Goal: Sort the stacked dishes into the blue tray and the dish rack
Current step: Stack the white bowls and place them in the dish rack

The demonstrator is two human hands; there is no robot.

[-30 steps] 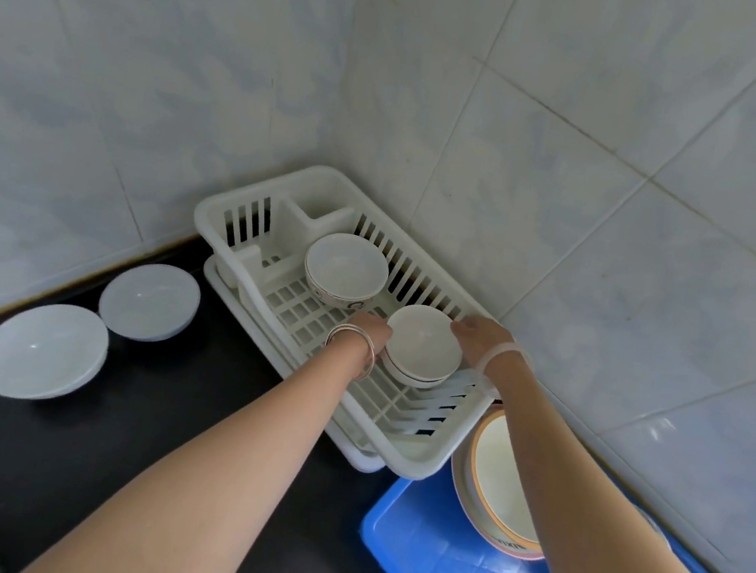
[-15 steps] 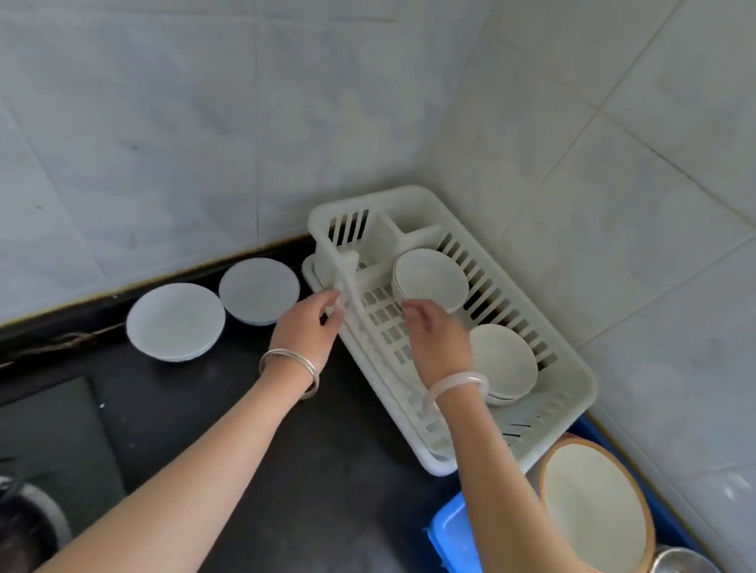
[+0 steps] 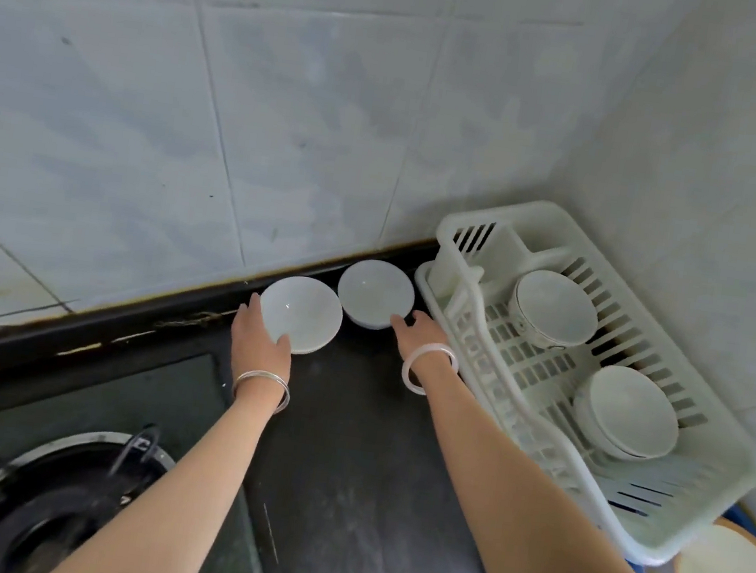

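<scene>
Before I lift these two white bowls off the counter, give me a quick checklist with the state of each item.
1. Left hand cupped around the near bowl: ok.
2. Right hand gripping the far bowl: not ok, only fingertips reach its rim.
3. Free floor space in the dish rack: ok, between the two bowl stacks.
4. Counter path to the rack clear: ok.
5. Bowls dry: cannot tell.

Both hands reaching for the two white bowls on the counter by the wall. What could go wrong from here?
1. The left hand only cups the near rim of the left bowl; a one-sided grip on smooth ware could slip.
2. The two bowls sit nearly touching; lifting one may knock the right bowl.
3. The right hand works close to the dish rack wall, so the bowl could clip it.
</scene>
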